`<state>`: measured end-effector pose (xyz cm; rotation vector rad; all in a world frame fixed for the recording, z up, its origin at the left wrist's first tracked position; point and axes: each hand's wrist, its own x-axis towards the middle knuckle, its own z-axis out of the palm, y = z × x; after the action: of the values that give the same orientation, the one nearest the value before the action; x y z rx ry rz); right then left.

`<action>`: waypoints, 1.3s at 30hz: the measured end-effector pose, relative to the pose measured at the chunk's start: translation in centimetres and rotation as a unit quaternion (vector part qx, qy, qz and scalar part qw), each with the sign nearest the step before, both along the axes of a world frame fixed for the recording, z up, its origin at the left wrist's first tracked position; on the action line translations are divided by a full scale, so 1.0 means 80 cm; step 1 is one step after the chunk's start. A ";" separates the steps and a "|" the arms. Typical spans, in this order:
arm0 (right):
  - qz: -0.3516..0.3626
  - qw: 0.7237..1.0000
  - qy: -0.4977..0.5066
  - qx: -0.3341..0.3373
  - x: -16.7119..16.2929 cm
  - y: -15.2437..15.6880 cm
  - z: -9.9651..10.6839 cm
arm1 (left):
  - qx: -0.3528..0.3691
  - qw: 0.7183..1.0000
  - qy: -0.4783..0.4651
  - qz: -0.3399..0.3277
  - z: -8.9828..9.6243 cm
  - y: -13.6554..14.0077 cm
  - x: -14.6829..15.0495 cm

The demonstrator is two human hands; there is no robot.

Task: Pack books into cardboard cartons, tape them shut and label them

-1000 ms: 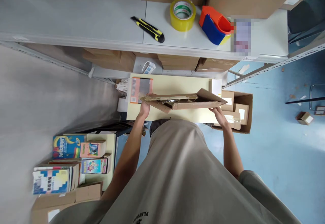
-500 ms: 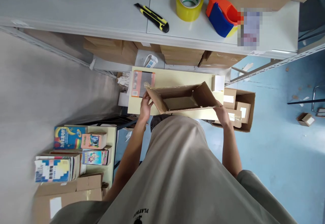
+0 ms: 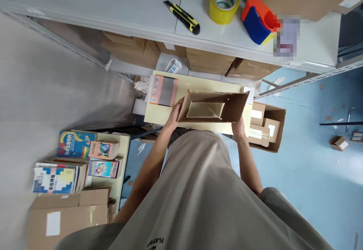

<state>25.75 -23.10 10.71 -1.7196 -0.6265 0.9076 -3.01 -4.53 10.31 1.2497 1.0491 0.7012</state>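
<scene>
since a second earlier the cardboard box [image 3: 212, 107] had opened from flat into a squared tube above the yellow table [image 3: 198, 84]. left hand [image 3: 173, 114] gripped its left end, right hand [image 3: 238, 126] its right lower corner. pressing both ends evenly would probably keep it square.

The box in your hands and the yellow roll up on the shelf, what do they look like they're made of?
The box looks like plain brown corrugated cardboard: matte, unprinted, with creased flaps and raw cut edges. The left hand and right hand hold its ends. The roll appears to be glossy, translucent yellow plastic packing tape wound on a printed core, probably cardboard.
</scene>
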 end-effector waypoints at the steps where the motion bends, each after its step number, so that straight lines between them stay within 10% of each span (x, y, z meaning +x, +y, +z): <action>1: -0.003 1.000 0.007 0.008 -0.004 -0.002 -0.001 | -0.001 1.000 -0.019 -0.007 0.004 0.002 -0.001; 10: -0.017 0.995 -0.094 0.003 0.036 -0.004 0.032 | -0.052 0.998 -0.044 0.012 0.025 0.009 -0.025; 20: 0.139 0.953 -0.267 0.031 0.134 0.104 0.085 | 0.034 0.998 0.041 0.046 0.052 -0.035 -0.026; 39: 0.100 0.950 -0.296 -0.024 0.123 0.135 0.103 | 0.087 0.985 0.137 0.061 0.088 -0.017 -0.025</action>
<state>35.61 -12.33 18.92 -2.0074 -1.1982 0.5298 -5.00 -5.85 17.37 1.4724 1.3217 0.7403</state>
